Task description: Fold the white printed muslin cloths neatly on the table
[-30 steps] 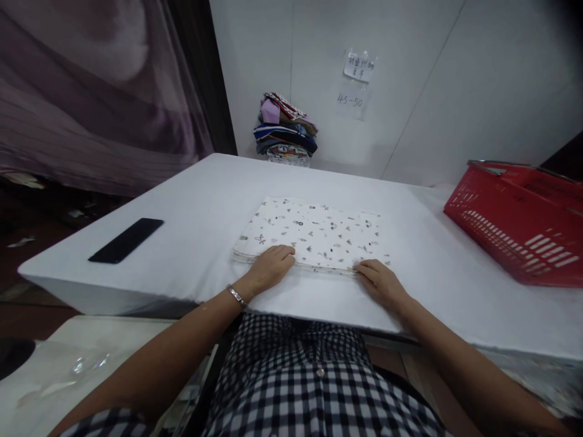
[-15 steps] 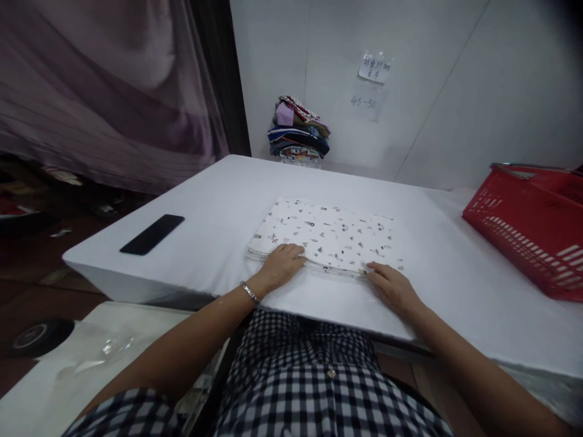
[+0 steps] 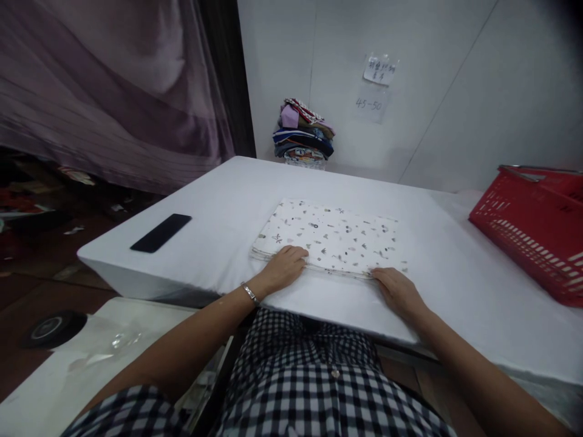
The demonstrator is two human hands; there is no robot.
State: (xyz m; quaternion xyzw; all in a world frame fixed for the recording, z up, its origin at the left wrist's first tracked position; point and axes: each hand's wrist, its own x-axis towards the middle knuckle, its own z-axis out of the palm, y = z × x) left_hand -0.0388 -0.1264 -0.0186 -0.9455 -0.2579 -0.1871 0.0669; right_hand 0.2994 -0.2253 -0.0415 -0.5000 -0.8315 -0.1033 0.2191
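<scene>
A folded white cloth with small dark printed motifs lies flat on the white table in front of me. My left hand rests on the cloth's near left edge, fingers curled down over it. My right hand sits at the near right corner, fingers bent and pinching the cloth's edge. A bracelet is on my left wrist.
A black phone lies near the table's left edge. A red plastic basket stands at the right. A stack of folded colourful clothes sits at the back against the wall, under paper notes. Curtain at left.
The camera view has swung to the left, so everything sits further right in the picture. Both hands stay on the cloth's near edge.
</scene>
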